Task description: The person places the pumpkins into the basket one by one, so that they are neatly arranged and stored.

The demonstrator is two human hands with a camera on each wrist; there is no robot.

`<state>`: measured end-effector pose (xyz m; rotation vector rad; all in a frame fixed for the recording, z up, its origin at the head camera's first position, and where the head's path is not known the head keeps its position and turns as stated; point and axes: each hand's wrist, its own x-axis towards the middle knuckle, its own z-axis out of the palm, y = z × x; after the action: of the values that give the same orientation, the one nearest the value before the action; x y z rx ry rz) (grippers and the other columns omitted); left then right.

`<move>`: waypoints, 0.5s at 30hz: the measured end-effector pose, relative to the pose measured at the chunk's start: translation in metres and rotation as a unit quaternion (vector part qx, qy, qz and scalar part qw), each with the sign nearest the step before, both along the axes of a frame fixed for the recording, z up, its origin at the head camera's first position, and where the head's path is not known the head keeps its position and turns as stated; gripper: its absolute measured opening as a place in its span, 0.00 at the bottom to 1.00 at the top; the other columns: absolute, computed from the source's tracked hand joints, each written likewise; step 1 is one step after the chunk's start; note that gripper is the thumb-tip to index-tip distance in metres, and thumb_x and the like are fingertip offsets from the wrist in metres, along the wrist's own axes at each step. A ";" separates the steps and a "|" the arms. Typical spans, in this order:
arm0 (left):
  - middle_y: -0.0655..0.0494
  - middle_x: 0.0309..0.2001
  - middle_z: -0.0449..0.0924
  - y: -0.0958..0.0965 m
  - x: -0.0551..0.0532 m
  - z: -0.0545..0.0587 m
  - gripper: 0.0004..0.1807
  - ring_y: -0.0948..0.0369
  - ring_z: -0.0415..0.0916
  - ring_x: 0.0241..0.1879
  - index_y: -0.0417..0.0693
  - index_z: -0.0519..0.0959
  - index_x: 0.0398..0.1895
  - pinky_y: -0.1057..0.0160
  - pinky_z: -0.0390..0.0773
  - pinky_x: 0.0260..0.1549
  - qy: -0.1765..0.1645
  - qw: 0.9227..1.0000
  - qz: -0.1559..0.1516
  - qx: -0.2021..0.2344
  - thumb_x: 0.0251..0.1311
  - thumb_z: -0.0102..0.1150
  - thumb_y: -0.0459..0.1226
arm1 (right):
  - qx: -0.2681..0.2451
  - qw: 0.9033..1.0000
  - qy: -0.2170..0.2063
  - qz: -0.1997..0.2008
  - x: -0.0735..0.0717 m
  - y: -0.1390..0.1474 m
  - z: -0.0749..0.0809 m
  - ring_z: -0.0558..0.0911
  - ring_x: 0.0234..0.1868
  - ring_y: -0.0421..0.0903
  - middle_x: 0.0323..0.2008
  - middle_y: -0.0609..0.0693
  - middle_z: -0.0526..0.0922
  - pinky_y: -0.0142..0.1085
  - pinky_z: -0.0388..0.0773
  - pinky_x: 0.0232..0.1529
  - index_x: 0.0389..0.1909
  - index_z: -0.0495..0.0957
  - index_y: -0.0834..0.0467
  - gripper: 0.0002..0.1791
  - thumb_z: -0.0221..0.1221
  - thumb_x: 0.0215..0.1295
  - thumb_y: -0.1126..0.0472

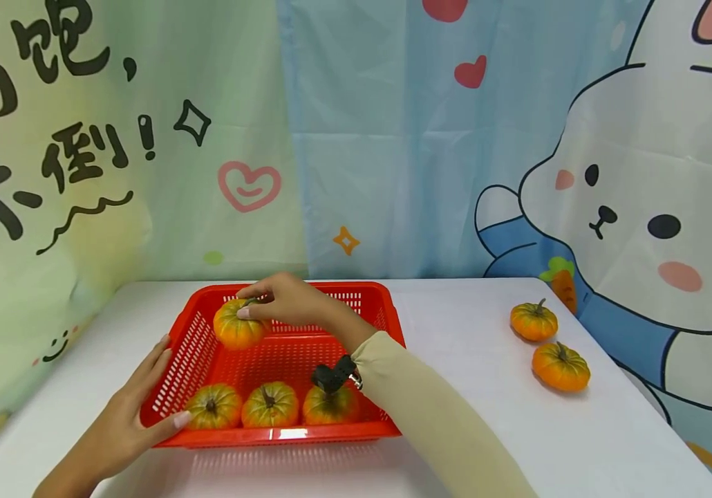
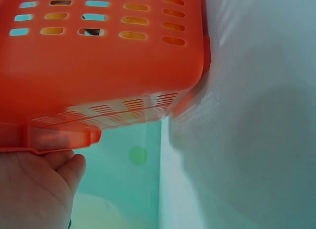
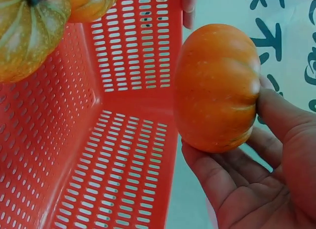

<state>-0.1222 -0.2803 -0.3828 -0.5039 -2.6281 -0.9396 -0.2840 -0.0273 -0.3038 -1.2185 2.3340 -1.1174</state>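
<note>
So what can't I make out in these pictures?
- Head view: top of the rightmost pumpkin in the red basket, hidden by the black wrist device.
- Left wrist view: part of the left hand, cut off by the left edge.
- Right wrist view: part of the top-left pumpkin, cut off by edges.

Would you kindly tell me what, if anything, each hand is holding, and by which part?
The right hand holds a pumpkin by its upper sides; the left hand touches the red basket at its rim.

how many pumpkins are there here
6: one pumpkin in the right hand, three pumpkins in the basket, near side, two pumpkins on the table to the right. The arm could hide more.
</note>
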 end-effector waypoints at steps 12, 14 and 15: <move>0.60 0.77 0.40 -0.001 0.001 -0.001 0.52 0.80 0.44 0.66 0.44 0.48 0.77 0.84 0.54 0.49 0.003 1.000 -0.006 0.009 0.53 0.69 0.38 | 0.076 0.997 -0.006 0.004 -0.001 -0.024 -0.019 0.79 0.45 0.37 0.51 0.48 0.83 0.26 0.74 0.42 0.62 0.76 0.61 0.25 0.62 0.66 0.54; 0.59 0.78 0.41 0.000 0.001 0.000 0.52 0.80 0.44 0.66 0.44 0.49 0.77 0.84 0.55 0.49 0.003 1.000 -0.007 0.010 0.52 0.69 0.38 | 0.087 0.996 0.000 0.007 0.001 -0.027 -0.023 0.79 0.44 0.37 0.50 0.49 0.83 0.26 0.74 0.42 0.61 0.76 0.61 0.24 0.62 0.66 0.54; 0.58 0.78 0.41 0.000 0.001 0.000 0.52 0.80 0.44 0.65 0.44 0.49 0.77 0.84 0.55 0.49 0.002 1.000 -0.008 0.011 0.52 0.69 0.38 | 0.096 0.995 0.004 0.009 0.001 -0.028 -0.024 0.78 0.44 0.38 0.50 0.49 0.83 0.26 0.74 0.42 0.60 0.77 0.61 0.24 0.62 0.67 0.54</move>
<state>-0.1211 -0.2804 -0.3831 -0.5208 -2.6108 -0.9698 -0.2826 -0.0552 -0.3280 -1.1732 2.3665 -0.8602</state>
